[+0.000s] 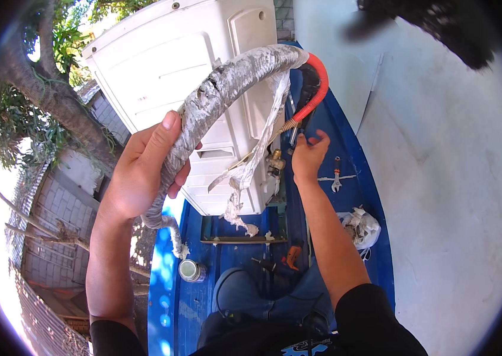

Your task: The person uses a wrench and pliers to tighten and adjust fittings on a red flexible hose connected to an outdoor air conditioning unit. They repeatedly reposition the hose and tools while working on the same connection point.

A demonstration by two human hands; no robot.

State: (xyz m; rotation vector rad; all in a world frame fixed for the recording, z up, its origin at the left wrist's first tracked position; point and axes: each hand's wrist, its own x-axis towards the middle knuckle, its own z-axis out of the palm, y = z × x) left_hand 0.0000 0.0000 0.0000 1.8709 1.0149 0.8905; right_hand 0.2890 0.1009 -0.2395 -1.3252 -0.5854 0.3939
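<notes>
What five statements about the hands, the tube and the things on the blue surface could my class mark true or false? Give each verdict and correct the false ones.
1. The left hand grips the grey-wrapped tube. True.
2. The red section of the tube is straight. False: the red section bends in a curve.
3. The wrench lies on the blue surface, to the right of the right hand. True.
4. The round can is to the right of the orange tool. False: the round can is to the left of the orange tool.
5. A white plastic bag is nearer the right forearm than the left. True.
</notes>
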